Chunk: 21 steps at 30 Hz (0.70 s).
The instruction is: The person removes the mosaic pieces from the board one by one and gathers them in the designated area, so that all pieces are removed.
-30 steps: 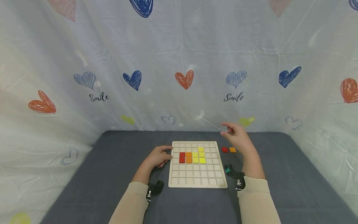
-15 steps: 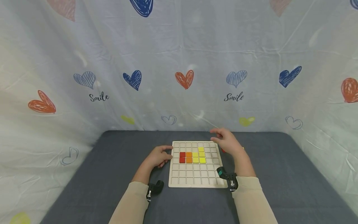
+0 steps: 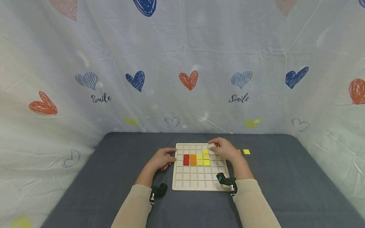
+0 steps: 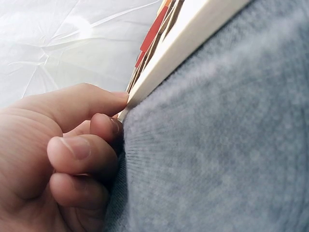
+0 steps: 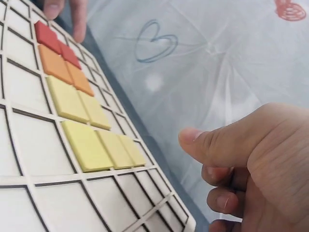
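Note:
A pale wooden grid board (image 3: 182,184) lies on the table. Red tiles (image 3: 186,160), orange tiles (image 3: 193,160) and several yellow tiles (image 3: 206,160) sit in its cells. My left hand (image 3: 160,158) touches the board's left edge with thumb and index finger spread apart; its other fingers curl in, as the left wrist view shows. Over the board's upper right part hovers my right hand (image 3: 226,149), thumb and index finger apart. In the right wrist view its thumb (image 5: 212,142) extends above curled fingers, and no tile shows in the hand. Its index finger is hidden there.
Right of the board, a loose yellow tile (image 3: 246,152) lies on the dark grey table (image 3: 273,190), beside a loose orange tile (image 3: 239,151) partly covered by the right hand. A white curtain (image 3: 159,53) printed with hearts hangs behind the table.
My right hand has moved left and down from above the loose tiles to the board, with thumb and index finger closer together. The left hand and the tiles on the board stay put.

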### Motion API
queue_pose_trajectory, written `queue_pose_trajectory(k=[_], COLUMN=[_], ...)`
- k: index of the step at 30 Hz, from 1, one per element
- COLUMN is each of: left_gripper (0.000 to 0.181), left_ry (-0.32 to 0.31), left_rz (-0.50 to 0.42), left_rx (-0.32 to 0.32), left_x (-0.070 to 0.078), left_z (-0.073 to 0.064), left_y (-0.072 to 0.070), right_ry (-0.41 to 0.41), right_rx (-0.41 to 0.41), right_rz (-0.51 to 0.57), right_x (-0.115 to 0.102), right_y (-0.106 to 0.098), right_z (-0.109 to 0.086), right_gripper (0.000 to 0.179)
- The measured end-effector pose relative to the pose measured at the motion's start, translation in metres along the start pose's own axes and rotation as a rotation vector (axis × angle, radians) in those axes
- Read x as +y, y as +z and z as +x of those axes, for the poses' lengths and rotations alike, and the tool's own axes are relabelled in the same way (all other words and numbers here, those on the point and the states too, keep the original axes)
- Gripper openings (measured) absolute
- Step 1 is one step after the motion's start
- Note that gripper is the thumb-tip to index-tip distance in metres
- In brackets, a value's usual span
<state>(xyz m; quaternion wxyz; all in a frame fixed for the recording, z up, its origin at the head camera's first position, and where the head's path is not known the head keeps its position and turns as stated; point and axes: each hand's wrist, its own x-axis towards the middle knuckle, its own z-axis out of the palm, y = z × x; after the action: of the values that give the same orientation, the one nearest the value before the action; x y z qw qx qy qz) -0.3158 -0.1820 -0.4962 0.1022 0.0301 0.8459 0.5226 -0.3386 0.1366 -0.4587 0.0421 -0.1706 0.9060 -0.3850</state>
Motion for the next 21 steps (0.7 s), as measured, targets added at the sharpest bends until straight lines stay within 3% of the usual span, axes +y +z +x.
queue_pose_trajectory(k=[9,21], left_gripper=[0.052,0.052], left_ry=[-0.008,0.0], left_rz=[-0.004,-0.004], left_rx=[0.004,-0.003], left_x=[0.0,0.002], left_z=[0.0,-0.002], left_y=[0.0,0.0], right_ry=[0.066,0.077], right_rx=[-0.02,0.019], right_rz=[-0.05,-0.007], right_x=[0.003,0.005], right_y=[0.016,0.019], right_z=[0.002,0.004], right_gripper=[0.029,0.027])
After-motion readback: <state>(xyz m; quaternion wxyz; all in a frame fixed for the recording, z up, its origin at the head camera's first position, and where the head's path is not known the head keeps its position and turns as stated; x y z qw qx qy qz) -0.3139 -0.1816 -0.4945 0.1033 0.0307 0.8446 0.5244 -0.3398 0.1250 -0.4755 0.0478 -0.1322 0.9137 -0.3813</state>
